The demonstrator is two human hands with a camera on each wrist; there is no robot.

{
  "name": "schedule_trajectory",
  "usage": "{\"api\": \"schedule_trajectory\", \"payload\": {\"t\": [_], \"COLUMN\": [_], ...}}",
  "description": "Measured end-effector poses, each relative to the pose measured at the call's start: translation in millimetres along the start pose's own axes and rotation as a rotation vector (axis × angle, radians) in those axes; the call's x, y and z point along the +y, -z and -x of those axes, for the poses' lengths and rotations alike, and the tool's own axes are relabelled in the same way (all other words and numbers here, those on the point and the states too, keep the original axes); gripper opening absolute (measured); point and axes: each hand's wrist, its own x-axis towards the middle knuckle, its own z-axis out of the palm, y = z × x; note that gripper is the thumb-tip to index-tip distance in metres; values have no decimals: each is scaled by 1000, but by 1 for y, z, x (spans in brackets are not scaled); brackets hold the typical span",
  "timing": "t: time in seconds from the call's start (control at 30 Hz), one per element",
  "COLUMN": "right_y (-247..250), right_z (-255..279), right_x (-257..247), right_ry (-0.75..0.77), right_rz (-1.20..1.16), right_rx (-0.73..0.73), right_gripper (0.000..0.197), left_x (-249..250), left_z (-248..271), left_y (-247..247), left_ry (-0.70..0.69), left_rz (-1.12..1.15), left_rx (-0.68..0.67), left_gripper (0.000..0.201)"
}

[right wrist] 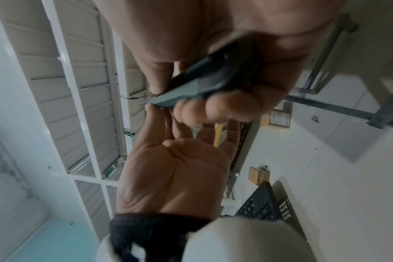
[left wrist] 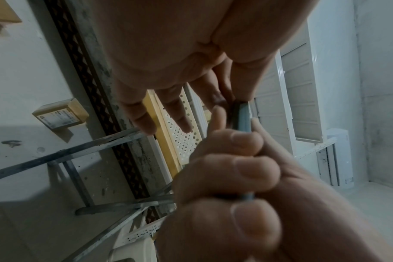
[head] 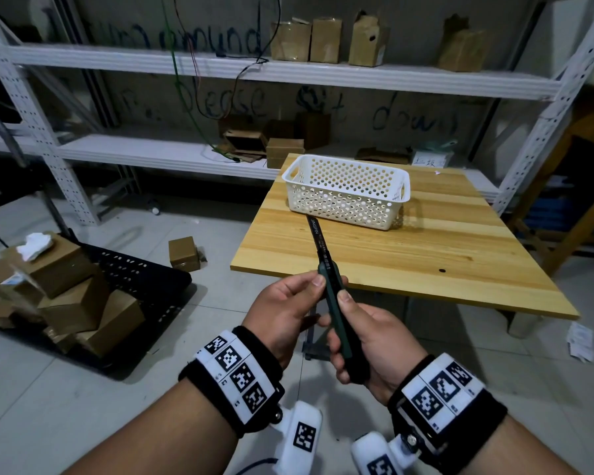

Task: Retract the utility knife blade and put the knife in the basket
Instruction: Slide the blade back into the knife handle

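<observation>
The utility knife [head: 335, 303] has a dark green handle, and its black blade [head: 317, 234] is extended, pointing at the white perforated basket [head: 347, 193] on the wooden table [head: 426, 258]. My right hand [head: 352, 323] grips the handle, fingers curled round it and thumb on top. My left hand [head: 307, 286] pinches the handle's front end between thumb and fingers. Both hands hold the knife in the air, just short of the table's near edge. In the right wrist view the handle [right wrist: 182, 90] lies in my curled fingers. In the left wrist view the knife's body [left wrist: 241, 117] shows between both hands.
The basket stands empty at the table's far left. A black cart [head: 144, 275] with cardboard boxes [head: 69, 296] sits on the floor to the left, and a small box [head: 183, 253] lies near the table. White metal shelving [head: 186, 63] with boxes lines the wall behind.
</observation>
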Motion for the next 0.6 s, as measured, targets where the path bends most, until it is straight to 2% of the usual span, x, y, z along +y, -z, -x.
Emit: {"api": "schedule_trajectory", "payload": {"t": [0.1,0.17,0.33,0.43,0.6], "right_y": [3,4,6,6,5], "right_z": [0,-1,-2,-2,-2], "right_x": [1,3,3,4,4], "right_ry": [-68,-64,-56,-66,-63], "right_rz": [45,65,86,96,81], "right_rx": [-12,-1,41,55,43], "right_gripper": [59,61,67,67,63], "left_x": [-1,-1,-2,-2,-1], "left_z": [-1,-3,-2,-1,0], "left_y": [2,3,0,-3,-4], "left_ry": [-8,-5,9,16,29], "left_rz": [-42,-59,-85,-98,-110], "left_rx": [0,13,12,26,24], "left_gripper": [31,22,21,18,24]}}
